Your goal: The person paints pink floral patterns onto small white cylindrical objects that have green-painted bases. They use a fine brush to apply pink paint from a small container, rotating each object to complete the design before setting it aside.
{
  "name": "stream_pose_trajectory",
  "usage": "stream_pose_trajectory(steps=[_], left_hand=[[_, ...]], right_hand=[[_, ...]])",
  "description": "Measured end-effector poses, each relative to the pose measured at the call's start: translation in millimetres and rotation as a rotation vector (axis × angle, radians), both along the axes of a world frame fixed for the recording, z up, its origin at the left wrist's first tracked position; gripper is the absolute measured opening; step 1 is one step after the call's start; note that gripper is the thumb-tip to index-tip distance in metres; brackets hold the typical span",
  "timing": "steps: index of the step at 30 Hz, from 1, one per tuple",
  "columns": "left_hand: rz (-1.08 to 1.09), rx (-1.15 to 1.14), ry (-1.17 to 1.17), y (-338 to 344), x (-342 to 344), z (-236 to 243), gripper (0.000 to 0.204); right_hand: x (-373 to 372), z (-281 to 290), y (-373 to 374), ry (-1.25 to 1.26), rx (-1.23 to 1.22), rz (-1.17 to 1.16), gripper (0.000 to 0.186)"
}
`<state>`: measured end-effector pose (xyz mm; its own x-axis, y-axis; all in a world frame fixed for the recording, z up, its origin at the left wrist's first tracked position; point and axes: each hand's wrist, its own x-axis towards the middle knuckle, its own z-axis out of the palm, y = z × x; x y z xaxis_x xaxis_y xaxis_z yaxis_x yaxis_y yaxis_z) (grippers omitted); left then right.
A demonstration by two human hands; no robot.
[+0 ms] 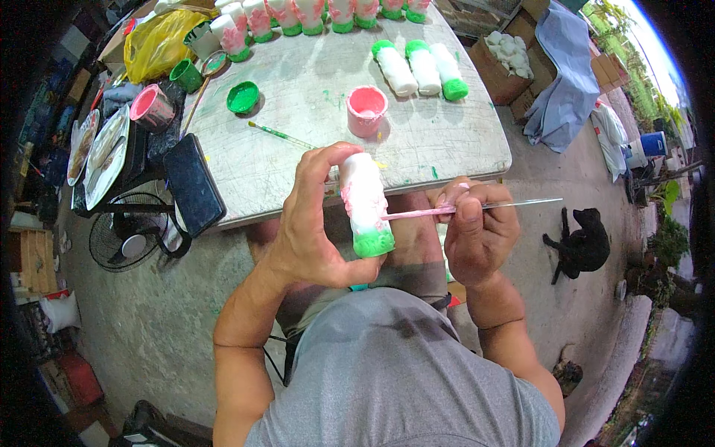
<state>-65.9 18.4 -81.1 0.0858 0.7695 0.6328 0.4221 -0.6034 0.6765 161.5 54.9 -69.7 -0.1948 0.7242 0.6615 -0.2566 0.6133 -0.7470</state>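
My left hand [313, 231] grips a white cylinder [361, 186] at its two ends, tilted, with pink raised detail and a green bottom. My right hand [477, 227] holds a thin paintbrush [417, 214] whose pink tip touches the cylinder's side. Beyond them on the table [283, 182] stand a pink paint pot [366, 119] and a shallow container of green paint [243, 99]; another brush [275, 132] lies beside them. Three white cylinders with green ends [424, 71] lie at the back right, and several pink, white and green ones [309, 15] stand along the far edge.
At left are a phone [192, 182], paint pots [153, 108], plates [106, 156], a yellow bag [153, 45] and a fan [126, 235]. At right, cardboard boxes [499, 82] and grey cloth [562, 89] sit beyond the table; a black dog [585, 242] lies on the floor.
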Motion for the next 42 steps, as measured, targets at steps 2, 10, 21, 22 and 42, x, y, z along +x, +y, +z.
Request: stream_pose_trajectory(steps=[2,10,21,22,42], left_hand=[[-0.026,0.017,-0.035,1,0,-4,0.114],[-0.114,0.021,-0.118,3,1,-14,0.119],[-0.205,0.087,-0.234,11,14,-20,0.113],[-0.199,0.084,-0.234,11,15,-19,0.113],[-0.322,-0.423,-1.558,3,-10,3,0.106]], right_hand=[[-1,0,-3,0.114,-0.221,0.014,0.012],[-9,0,10,0.277,-0.477,0.024,0.015],[-11,-5,2,0.232,-0.323,-0.02,0.009],[-11,-6,3,0.217,-0.292,-0.013,0.01],[-20,41,76,-0.218,0.091,-0.266,0.013]])
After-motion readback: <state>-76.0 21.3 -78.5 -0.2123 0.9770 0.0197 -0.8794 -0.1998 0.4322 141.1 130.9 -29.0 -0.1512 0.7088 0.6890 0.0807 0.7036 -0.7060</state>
